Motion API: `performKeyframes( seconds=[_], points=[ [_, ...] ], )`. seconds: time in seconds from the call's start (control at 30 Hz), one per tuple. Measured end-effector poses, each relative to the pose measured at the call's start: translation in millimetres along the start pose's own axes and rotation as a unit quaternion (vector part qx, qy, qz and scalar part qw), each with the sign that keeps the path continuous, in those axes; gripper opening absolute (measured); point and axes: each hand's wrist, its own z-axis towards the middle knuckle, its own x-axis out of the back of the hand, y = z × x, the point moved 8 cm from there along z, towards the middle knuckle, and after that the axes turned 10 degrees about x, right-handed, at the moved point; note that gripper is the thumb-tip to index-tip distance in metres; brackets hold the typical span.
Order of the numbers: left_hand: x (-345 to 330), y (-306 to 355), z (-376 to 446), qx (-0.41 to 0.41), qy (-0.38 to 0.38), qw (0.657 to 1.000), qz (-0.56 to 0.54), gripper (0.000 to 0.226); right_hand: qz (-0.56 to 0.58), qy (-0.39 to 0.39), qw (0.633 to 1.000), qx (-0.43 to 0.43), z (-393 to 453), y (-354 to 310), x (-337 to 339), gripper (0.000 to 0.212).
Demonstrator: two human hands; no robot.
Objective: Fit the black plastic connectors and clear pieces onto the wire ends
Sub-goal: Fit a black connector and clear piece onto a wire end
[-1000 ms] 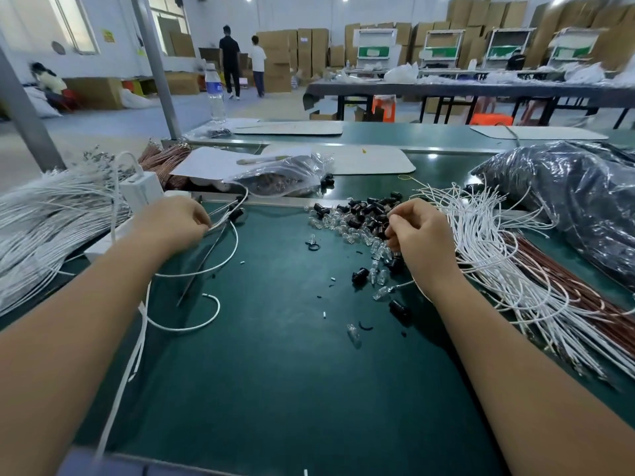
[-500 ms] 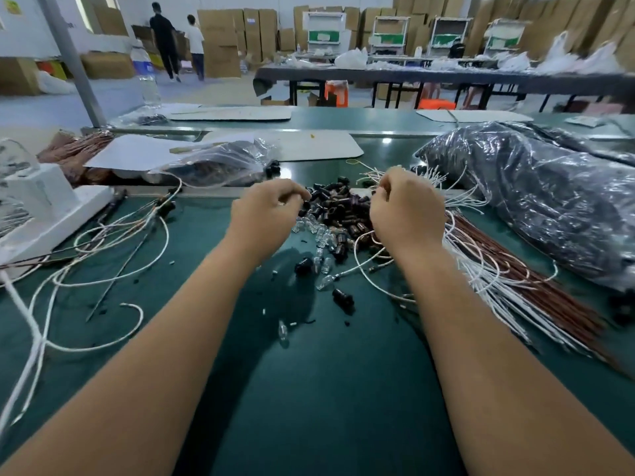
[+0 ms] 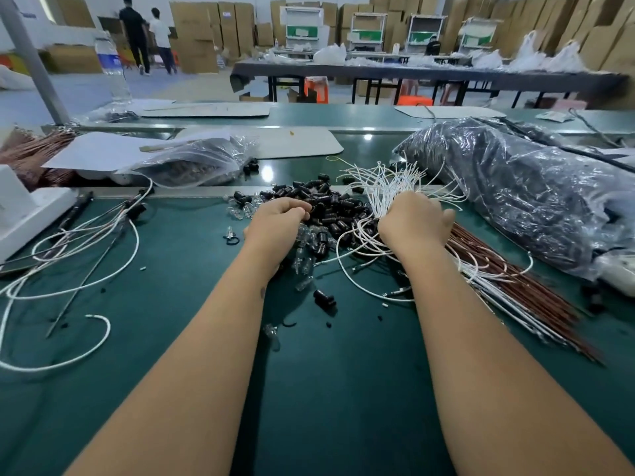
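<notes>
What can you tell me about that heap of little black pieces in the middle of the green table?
The black connectors are small, short cylinders of glossy dark plastic, heaped loosely on the green mat near its far edge. Clear pieces lie mixed in along the near side. The left hand rests on the heap, fingers curled; white wires loop against its right side. One connector lies apart, nearer the person.

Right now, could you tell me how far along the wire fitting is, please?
Done: a few capped wires lie at left. In hand: the left hand picks among the black connectors; the right hand gathers the white wire bundle. Left: most of both piles.
</notes>
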Motion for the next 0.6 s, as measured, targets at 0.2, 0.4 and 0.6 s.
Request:
performKeyframes(
  seconds=[0.2,0.4,0.6],
  points=[
    [-1.2,0.4,-1.7,-0.01,-0.041,0.999,-0.031,0.027,0.032,-0.018,0.999,-0.025,4.8,6.4,-2.8,0.028],
    [0.0,-0.6,0.2,-0.007,0.004,1.0,-0.011,0.031,0.054,-0.049,0.996,-0.049,3.6,8.2,-6.4,0.005],
    [9.5,0.4,-4.9,-0.031,0.029,0.994,-0.097,0.029,0.087,0.109,0.99,-0.024,-1.0,5.9,23.4,0.014]
  ],
)
